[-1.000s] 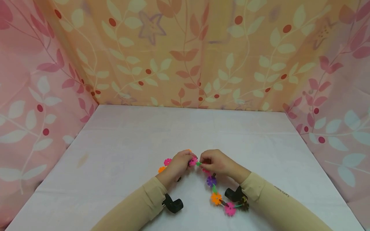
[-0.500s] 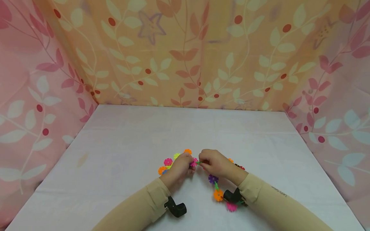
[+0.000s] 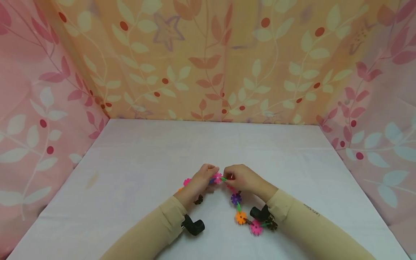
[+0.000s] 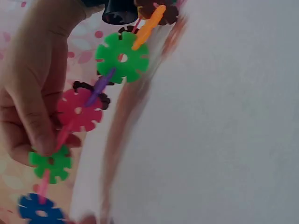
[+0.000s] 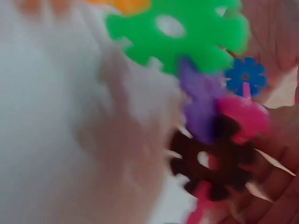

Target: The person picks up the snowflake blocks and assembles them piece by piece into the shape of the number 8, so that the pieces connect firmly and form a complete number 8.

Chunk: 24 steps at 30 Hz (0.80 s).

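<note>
Between the two hands runs a chain of notched plastic discs, with a pink disc (image 3: 217, 177) showing in the gap. My left hand (image 3: 200, 180) grips the chain from the left. In the left wrist view its thumb lies on a green disc (image 4: 51, 163), with a blue disc (image 4: 41, 210) linked below. At the fingertips of my right hand (image 3: 248, 180), which pinches, a small green disc shows edge-on. Below that hand trails more chain: a purple disc (image 3: 236, 198), an orange disc (image 3: 241, 217) and a pink disc (image 3: 256, 228). The right wrist view is blurred by a close green disc.
A white cloth (image 3: 146, 155) covers the table. Printed curtains (image 3: 208, 65) stand at its back and sides. Black wrist cameras (image 3: 194, 225) hang under both sleeves, the right one close by the trailing discs. A brown disc (image 3: 198, 199) shows beneath the left wrist.
Both hands have risen slightly, staying close together around the pink disc. The trailing chain at the right has shifted a little left. A brown disc shows again under the left wrist.
</note>
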### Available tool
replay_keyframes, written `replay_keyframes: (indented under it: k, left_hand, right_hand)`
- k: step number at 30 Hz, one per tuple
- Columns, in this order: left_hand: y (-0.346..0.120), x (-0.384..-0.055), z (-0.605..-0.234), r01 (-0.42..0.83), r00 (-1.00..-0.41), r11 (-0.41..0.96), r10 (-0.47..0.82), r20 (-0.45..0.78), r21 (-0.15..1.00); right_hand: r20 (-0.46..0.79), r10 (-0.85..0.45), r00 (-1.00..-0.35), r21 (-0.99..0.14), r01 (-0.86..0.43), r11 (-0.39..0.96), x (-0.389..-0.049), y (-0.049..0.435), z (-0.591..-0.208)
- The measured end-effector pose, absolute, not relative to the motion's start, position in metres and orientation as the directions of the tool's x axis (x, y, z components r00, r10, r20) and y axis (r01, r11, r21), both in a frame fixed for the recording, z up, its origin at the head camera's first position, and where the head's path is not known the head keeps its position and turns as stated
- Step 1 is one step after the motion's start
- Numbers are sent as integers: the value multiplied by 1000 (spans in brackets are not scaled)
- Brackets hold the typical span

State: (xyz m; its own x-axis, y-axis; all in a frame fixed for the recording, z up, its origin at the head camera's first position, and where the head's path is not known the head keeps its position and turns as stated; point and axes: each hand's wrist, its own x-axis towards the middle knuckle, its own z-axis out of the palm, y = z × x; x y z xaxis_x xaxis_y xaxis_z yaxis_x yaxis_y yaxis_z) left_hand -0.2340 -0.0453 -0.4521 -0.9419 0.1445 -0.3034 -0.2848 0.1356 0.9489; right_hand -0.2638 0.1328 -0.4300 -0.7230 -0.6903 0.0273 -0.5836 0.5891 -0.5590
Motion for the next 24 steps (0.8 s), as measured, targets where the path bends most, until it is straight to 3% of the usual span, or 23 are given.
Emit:
replay_keyframes:
  k: [2,5,7,9,12,16,24]
  left_hand:
    - [-46,-231,-446,-173,-975,292,87,-206,941]
    - [-42,-222,-436,8,-995,557,88,-49,830]
    - [-35,-213,-433,118,-986,705,168,-4,700]
    - [-26,-203,-431,210,-959,793,279,-36,572]
    - [-10,-190,-434,280,-928,870,353,-117,406]
    - [3,-181,-443,280,-925,923,333,-182,265]
    - [4,-182,-442,295,-918,935,334,-214,195]
  right_hand:
    - [-34,-679,-733,-582,-538,610,-267,135,-427]
    - [-102,-664,-741,-603,-485,634,-273,137,-424]
    - [-121,-657,-744,-582,-483,654,-277,138,-422]
    - [-137,-643,-753,-551,-482,682,-281,138,-421]
    - [-209,-593,-777,-533,-418,735,-285,136,-420]
    - [-296,-532,-793,-536,-323,780,-287,135,-419]
    - [-315,-524,-791,-480,-343,807,-289,139,-420]
